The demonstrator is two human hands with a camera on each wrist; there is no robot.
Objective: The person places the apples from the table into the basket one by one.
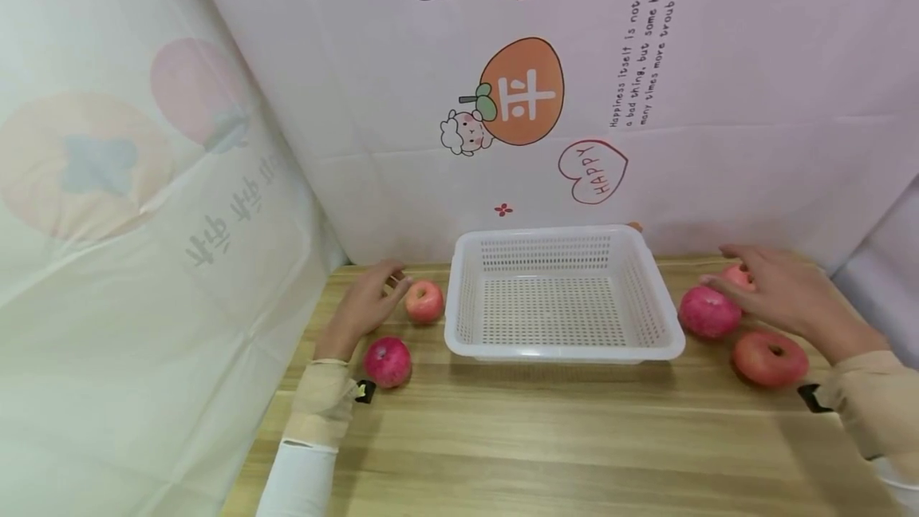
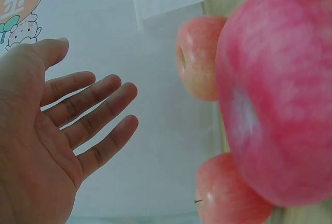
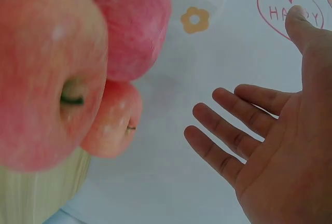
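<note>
On the left, my left hand (image 1: 362, 303) hovers beside a light red apple (image 1: 424, 301), its fingers spread and apart from the fruit. A deep pink apple (image 1: 388, 361) lies nearer to me. The left wrist view adds another light red apple (image 2: 231, 190), which the hand hides from the head camera. My right hand (image 1: 786, 287), fingers extended and holding nothing, is over the right-hand group. That group has a deep pink apple (image 1: 709, 312), a smaller light red apple (image 1: 739, 276) partly covered by the hand, and a large red apple (image 1: 771, 358) in front.
Between the hands stands a white perforated plastic basket (image 1: 563, 353) with its mesh bottom showing. It rests on a wood-grain table (image 1: 546, 445). A printed white cloth (image 1: 402, 174) hangs behind, and another pale cloth (image 1: 143, 317) hangs along the left side.
</note>
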